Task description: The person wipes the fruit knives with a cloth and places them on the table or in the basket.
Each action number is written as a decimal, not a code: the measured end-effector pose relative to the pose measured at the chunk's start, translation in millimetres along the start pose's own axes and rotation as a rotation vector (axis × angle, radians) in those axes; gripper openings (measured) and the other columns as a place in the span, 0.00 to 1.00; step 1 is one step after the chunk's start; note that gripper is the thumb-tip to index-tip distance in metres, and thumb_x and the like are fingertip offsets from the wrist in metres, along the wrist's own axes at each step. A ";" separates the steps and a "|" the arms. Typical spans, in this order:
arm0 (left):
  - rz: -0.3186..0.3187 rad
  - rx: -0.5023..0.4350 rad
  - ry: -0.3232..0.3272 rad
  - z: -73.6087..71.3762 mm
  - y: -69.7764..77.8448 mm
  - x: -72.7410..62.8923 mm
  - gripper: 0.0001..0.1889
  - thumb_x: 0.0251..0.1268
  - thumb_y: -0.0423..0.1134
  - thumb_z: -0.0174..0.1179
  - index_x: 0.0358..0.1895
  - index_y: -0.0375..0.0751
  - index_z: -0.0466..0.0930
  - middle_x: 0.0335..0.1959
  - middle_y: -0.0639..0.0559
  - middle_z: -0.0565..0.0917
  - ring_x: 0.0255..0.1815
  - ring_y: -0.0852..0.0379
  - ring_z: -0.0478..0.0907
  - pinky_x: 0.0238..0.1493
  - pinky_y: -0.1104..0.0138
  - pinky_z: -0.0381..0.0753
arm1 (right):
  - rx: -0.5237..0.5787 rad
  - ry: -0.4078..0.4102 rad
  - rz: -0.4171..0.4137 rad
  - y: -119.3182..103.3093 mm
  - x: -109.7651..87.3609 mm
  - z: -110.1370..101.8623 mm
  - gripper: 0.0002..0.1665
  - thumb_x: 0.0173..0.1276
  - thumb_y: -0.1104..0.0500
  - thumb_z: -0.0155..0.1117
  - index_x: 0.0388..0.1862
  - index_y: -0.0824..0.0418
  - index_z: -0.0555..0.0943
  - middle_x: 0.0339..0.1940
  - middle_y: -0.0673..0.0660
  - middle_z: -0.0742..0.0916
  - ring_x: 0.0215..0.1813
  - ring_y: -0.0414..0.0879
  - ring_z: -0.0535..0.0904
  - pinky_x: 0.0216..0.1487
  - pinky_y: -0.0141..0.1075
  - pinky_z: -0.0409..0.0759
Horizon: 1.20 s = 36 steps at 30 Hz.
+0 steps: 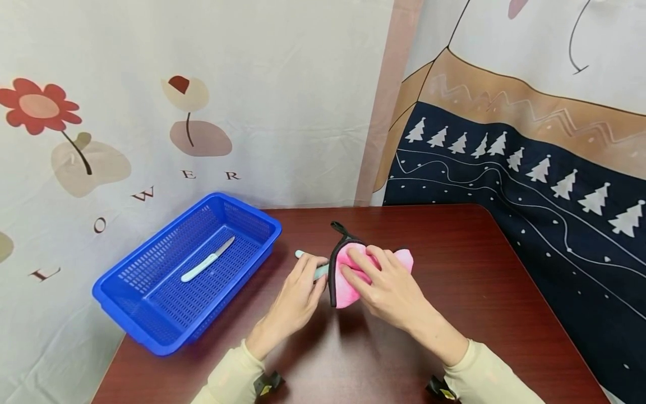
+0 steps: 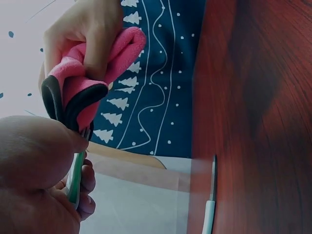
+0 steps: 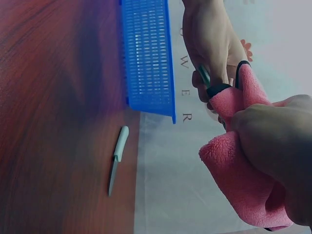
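Note:
My left hand (image 1: 298, 292) grips the green handle (image 2: 74, 180) of a utensil. The metal part of this green-handled utensil runs into a pink cloth (image 1: 348, 290) with black edging and a hanging loop (image 1: 339, 227), and its far end is hidden there. With bent fingers and thumb, my right hand (image 1: 391, 286) holds the cloth folded around that end. Both hands are raised over the table, close together. Beyond them, a small knife (image 3: 121, 144) with a pale green handle lies on the table; in the head view my left hand covers most of it.
To the left stands a blue plastic basket (image 1: 108, 280) with perforated sides. Inside it lies another knife (image 1: 208, 260) with a pale handle. The brown table (image 1: 454, 235) ends at a printed curtain (image 1: 303, 112) along the back.

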<state>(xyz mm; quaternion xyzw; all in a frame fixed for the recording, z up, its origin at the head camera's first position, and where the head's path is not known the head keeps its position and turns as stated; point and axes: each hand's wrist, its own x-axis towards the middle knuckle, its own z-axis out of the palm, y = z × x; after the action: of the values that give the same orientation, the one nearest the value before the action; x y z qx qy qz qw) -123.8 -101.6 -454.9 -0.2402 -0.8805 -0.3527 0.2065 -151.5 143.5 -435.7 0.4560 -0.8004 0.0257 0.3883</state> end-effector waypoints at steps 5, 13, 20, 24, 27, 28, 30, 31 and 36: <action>-0.003 -0.005 0.010 0.4 0.0 -0.1 0.10 0.83 0.29 0.64 0.61 0.36 0.83 0.51 0.45 0.83 0.45 0.55 0.83 0.49 0.60 0.87 | 0.019 -0.030 0.028 2.8 -1.5 -1.2 0.24 0.74 0.60 0.59 0.65 0.55 0.90 0.66 0.62 0.88 0.59 0.63 0.82 0.52 0.51 0.84; -0.009 -0.001 0.028 -0.2 -1.1 -0.6 0.10 0.83 0.30 0.65 0.60 0.36 0.83 0.48 0.46 0.81 0.42 0.57 0.80 0.48 0.61 0.85 | -0.003 -0.029 0.053 12.3 -6.9 -5.1 0.24 0.72 0.59 0.66 0.65 0.56 0.90 0.65 0.63 0.89 0.58 0.63 0.81 0.51 0.51 0.85; -0.022 0.008 0.033 -1.1 -2.5 -2.1 0.10 0.82 0.29 0.65 0.60 0.37 0.83 0.47 0.47 0.80 0.42 0.57 0.80 0.48 0.60 0.86 | -0.019 -0.025 0.071 22.8 -14.8 -6.1 0.36 0.57 0.58 0.84 0.67 0.56 0.90 0.65 0.65 0.89 0.57 0.64 0.81 0.54 0.53 0.86; -0.023 0.011 0.037 -1.8 -3.5 -2.9 0.11 0.82 0.30 0.65 0.61 0.36 0.84 0.49 0.47 0.81 0.44 0.57 0.81 0.49 0.58 0.87 | -0.019 -0.014 0.093 30.5 -19.5 -7.5 0.37 0.55 0.58 0.85 0.68 0.56 0.89 0.65 0.65 0.88 0.56 0.66 0.82 0.51 0.55 0.87; -0.021 0.011 0.042 -2.3 -4.2 -3.4 0.11 0.82 0.30 0.65 0.61 0.36 0.84 0.49 0.47 0.82 0.44 0.57 0.81 0.49 0.58 0.86 | -0.016 -0.006 0.114 36.5 -23.8 -7.8 0.37 0.55 0.60 0.83 0.67 0.57 0.89 0.65 0.66 0.88 0.56 0.68 0.82 0.50 0.57 0.88; -0.020 0.010 0.044 -2.4 -4.6 -3.7 0.11 0.82 0.30 0.65 0.62 0.36 0.84 0.49 0.47 0.82 0.44 0.57 0.81 0.49 0.59 0.86 | -0.012 -0.008 0.124 38.3 -25.4 -8.2 0.37 0.55 0.60 0.83 0.67 0.57 0.89 0.66 0.67 0.88 0.56 0.68 0.82 0.50 0.58 0.88; -0.016 0.005 0.048 -2.6 -5.2 -4.1 0.12 0.82 0.29 0.65 0.62 0.36 0.84 0.49 0.47 0.82 0.43 0.58 0.80 0.48 0.60 0.86 | -0.011 -0.011 0.144 41.7 -28.7 -9.1 0.37 0.54 0.61 0.84 0.67 0.58 0.89 0.66 0.67 0.87 0.56 0.69 0.82 0.50 0.58 0.89; -0.015 0.000 0.050 -2.8 -5.5 -4.3 0.12 0.82 0.29 0.65 0.62 0.36 0.84 0.49 0.47 0.82 0.43 0.58 0.80 0.48 0.61 0.85 | -0.010 -0.014 0.154 43.3 -30.4 -9.8 0.37 0.54 0.61 0.84 0.67 0.58 0.90 0.66 0.67 0.87 0.56 0.69 0.82 0.51 0.58 0.89; -0.011 -0.038 0.067 -3.6 -7.2 -5.3 0.11 0.82 0.28 0.65 0.61 0.36 0.84 0.49 0.47 0.82 0.45 0.57 0.81 0.49 0.61 0.85 | -0.013 -0.021 0.192 50.6 -37.5 -12.7 0.40 0.50 0.61 0.87 0.67 0.58 0.89 0.67 0.70 0.87 0.57 0.71 0.81 0.49 0.61 0.89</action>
<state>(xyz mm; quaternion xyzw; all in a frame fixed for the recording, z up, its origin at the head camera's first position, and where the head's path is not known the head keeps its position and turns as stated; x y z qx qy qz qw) -123.0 -110.3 -459.1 -0.2275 -0.8674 -0.3785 0.2293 -171.2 204.6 -435.2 0.3749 -0.8447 0.0526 0.3785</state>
